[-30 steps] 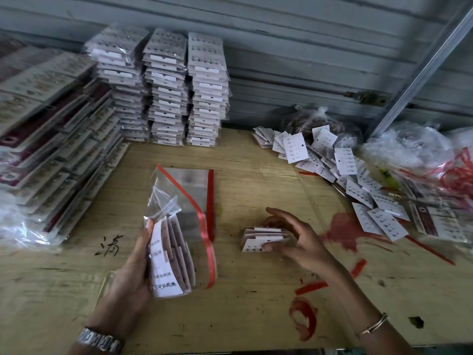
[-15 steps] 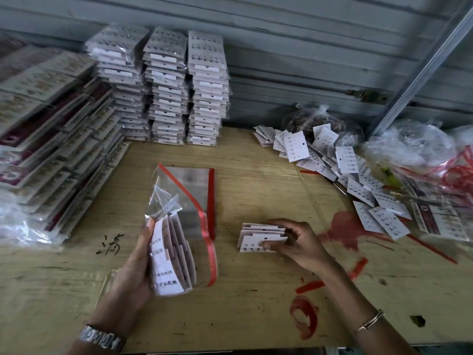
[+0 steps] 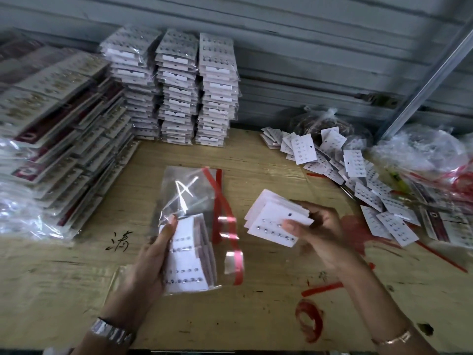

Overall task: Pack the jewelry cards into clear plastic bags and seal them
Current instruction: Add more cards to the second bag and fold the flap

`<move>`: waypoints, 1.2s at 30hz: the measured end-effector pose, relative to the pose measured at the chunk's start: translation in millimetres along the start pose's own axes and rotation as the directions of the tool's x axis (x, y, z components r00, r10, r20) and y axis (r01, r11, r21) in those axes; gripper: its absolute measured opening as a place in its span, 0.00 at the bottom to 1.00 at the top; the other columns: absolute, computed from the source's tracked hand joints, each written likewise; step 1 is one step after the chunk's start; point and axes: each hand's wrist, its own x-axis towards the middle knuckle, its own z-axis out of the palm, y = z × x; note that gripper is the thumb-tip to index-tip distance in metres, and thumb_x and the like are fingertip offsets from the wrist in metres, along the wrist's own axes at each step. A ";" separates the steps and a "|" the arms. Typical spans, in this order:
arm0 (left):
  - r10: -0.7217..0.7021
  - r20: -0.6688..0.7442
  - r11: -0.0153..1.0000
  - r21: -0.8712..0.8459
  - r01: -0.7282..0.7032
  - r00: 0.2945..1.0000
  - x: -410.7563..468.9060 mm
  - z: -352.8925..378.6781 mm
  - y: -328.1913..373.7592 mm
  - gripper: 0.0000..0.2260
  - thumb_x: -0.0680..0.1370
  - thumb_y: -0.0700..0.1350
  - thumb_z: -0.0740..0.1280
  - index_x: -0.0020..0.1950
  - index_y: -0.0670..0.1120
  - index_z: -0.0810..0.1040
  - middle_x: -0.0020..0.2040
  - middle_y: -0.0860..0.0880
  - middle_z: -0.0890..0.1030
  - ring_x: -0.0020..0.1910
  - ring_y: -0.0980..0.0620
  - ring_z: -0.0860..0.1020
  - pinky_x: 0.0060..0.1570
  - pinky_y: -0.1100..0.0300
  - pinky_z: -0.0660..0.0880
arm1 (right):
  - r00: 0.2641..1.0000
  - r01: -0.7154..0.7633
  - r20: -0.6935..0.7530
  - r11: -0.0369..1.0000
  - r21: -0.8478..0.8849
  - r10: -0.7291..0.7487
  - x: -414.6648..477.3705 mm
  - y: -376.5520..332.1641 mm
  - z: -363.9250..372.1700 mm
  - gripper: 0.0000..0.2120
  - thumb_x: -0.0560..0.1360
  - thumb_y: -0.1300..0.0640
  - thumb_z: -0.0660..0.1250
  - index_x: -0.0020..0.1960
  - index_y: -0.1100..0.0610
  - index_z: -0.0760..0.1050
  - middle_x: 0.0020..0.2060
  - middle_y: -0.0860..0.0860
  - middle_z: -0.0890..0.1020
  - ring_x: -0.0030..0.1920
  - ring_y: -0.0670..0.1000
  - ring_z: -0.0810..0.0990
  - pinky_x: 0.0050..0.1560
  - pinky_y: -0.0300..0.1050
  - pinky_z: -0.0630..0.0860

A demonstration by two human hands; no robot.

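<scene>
My left hand (image 3: 148,260) grips a clear plastic bag (image 3: 189,201) with a red sealing strip, held above the wooden table. Several white jewelry cards (image 3: 189,254) sit inside its lower half, and its open top points away from me. To the right of the bag, my right hand (image 3: 320,229) pinches a small stack of white jewelry cards (image 3: 271,219), thumb on the top card, lifted off the table. The stack's near corner is a short gap from the bag.
Tall piles of bagged cards (image 3: 176,88) stand at the back and bagged sets lean at the left (image 3: 56,134). Loose white cards (image 3: 358,185) are scattered at the right beside crumpled plastic bags (image 3: 422,152). Red paint marks the wooden table (image 3: 256,316).
My right hand has picked the card stack up from the table and brought it toward the bag. The left hand has kept hold of the bag, which now stands more upright.
</scene>
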 end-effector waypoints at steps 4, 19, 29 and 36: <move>0.081 -0.026 0.988 0.131 -0.077 0.996 -8.0 7.5 1.4 0.33 0.71 0.65 0.72 0.47 0.32 0.74 0.36 0.31 0.76 0.30 0.38 0.77 0.31 0.47 0.75 | 0.951 -0.111 0.283 0.992 -0.056 0.123 -7.7 -40.1 7.2 0.17 0.65 0.51 0.79 0.53 0.54 0.84 0.45 0.53 0.87 0.45 0.51 0.86 0.41 0.40 0.81; 0.332 -0.059 0.904 0.305 -0.299 0.941 -31.3 41.7 20.5 0.20 0.71 0.52 0.72 0.51 0.35 0.79 0.43 0.30 0.81 0.36 0.31 0.81 0.30 0.41 0.79 | 0.930 -0.352 -0.001 0.891 -0.287 0.368 0.8 -46.1 31.9 0.23 0.55 0.44 0.79 0.44 0.58 0.86 0.42 0.55 0.87 0.46 0.54 0.86 0.52 0.47 0.78; 0.373 -0.047 0.877 0.345 -0.335 0.927 -36.2 48.5 27.6 0.15 0.67 0.52 0.73 0.46 0.42 0.82 0.37 0.44 0.85 0.34 0.45 0.84 0.27 0.58 0.78 | 0.946 -0.319 -0.044 0.945 0.077 0.323 -0.5 -49.4 35.3 0.17 0.56 0.51 0.79 0.42 0.57 0.87 0.44 0.57 0.87 0.46 0.52 0.86 0.43 0.37 0.80; 0.396 -0.037 0.870 0.336 -0.362 0.917 -40.1 53.4 31.4 0.13 0.66 0.53 0.73 0.44 0.46 0.82 0.36 0.46 0.85 0.31 0.50 0.83 0.25 0.64 0.76 | 0.960 -0.265 -0.067 0.958 0.108 0.273 -7.2 -44.0 47.2 0.16 0.58 0.54 0.83 0.43 0.58 0.86 0.43 0.57 0.87 0.45 0.52 0.86 0.40 0.35 0.78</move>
